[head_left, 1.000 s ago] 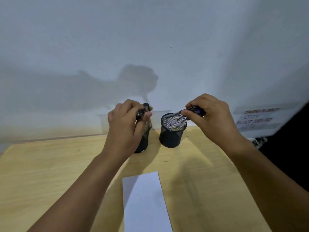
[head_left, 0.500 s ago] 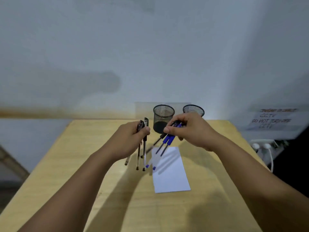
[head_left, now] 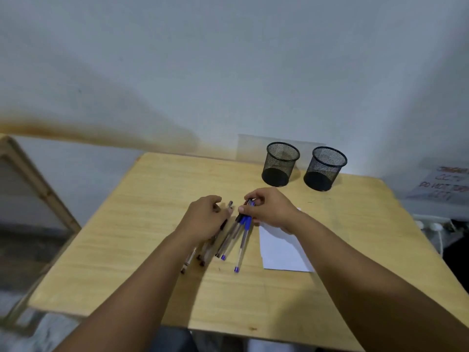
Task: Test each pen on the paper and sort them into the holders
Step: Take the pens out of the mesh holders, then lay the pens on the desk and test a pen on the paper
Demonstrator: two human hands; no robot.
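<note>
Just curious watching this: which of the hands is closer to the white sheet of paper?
Right. The right hand sits over the paper's far edge, gripping blue-capped pens; the left hand is farther left, beyond those pens.

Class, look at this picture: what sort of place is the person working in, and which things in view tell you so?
Probably a plain indoor desk or study corner. A light wooden table stands against a bare wall, two mesh pen holders sit at its far edge, and a sheet of paper lies beside a bunch of pens.

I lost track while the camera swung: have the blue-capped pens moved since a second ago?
Yes. The blue-capped pens left the right-hand mesh holder; the right hand now lowers them to the table.
</note>
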